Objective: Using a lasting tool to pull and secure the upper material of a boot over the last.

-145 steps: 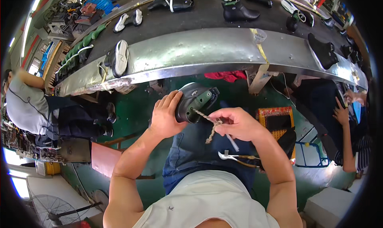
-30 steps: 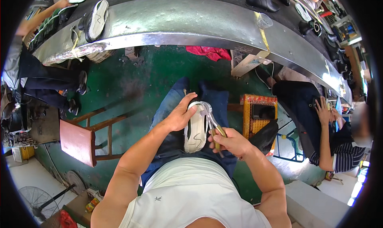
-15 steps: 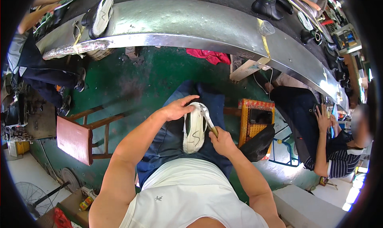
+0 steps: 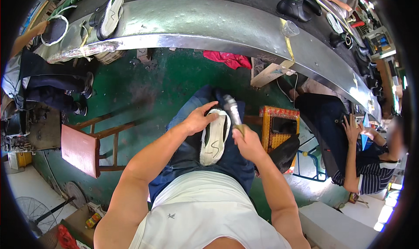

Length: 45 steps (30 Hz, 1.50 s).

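Note:
A shoe [image 4: 214, 142] lies sole up across my thighs, its pale sole marked with a dark scribble and its edge rough and whitish. My left hand [image 4: 200, 119] is closed on the toe end, with the thumb over the sole's rim. My right hand [image 4: 248, 143] grips the handle of a hammer [image 4: 233, 111] with a metal head. The hammer is blurred by motion and held just right of the toe, apart from the sole. Most of the shoe's upper is hidden beneath the sole.
A metal-edged bench [image 4: 183, 24] curves ahead, bearing a light-soled shoe [image 4: 112, 15] and black boots [image 4: 292, 8]. A wooden stool [image 4: 80, 151] stands left, a yellow woven seat [image 4: 279, 138] right. A co-worker [image 4: 375, 162] sits at right; another person's hand [image 4: 41, 27] shows far left.
The hammer head has lifted off the shoe's toe edge and swung up and to the right. My left hand stays on the toe. The far-left person now holds a dark, white-rimmed piece.

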Available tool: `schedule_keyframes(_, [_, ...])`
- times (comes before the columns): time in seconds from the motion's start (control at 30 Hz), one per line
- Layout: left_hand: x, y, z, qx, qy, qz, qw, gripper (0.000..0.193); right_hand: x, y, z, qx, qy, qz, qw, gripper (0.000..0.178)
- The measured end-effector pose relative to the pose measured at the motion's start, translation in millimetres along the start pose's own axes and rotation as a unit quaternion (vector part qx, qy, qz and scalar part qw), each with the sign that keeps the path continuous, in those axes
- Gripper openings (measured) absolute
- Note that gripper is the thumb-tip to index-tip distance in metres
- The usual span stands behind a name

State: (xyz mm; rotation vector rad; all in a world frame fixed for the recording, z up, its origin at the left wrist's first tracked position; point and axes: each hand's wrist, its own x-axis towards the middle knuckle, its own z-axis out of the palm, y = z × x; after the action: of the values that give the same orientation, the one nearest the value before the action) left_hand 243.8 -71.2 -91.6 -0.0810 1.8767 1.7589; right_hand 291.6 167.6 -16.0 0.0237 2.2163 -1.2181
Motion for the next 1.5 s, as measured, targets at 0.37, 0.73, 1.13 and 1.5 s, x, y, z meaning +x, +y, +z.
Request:
schedule_keyframes(0.37, [-59.5,-61.1,28.5,0.018,0.113,0.042,0.993,0.070,16.3,20.4,49.8,0.099,0.062,0.075,0.990,0.043])
schedule_keyframes(0.73, [-103.1,-57.2,42.8,0.074,-0.075,-0.044,0.993,0.117,10.6,83.1,38.1,0.395,0.035,0.040,0.917,0.036])
schedule_keyframes(1.13, [-86.8,149.7,-14.8,0.175,0.031,0.234,0.956,0.073,-52.8,113.3,19.5,0.370,0.120,0.095,0.916,0.026])
schedule_keyframes(1.5, [-59.4,6.6,31.0,0.207,-0.064,-0.003,0.976,0.052,-106.3,86.5,7.4,0.091,0.016,0.055,0.994,0.025])
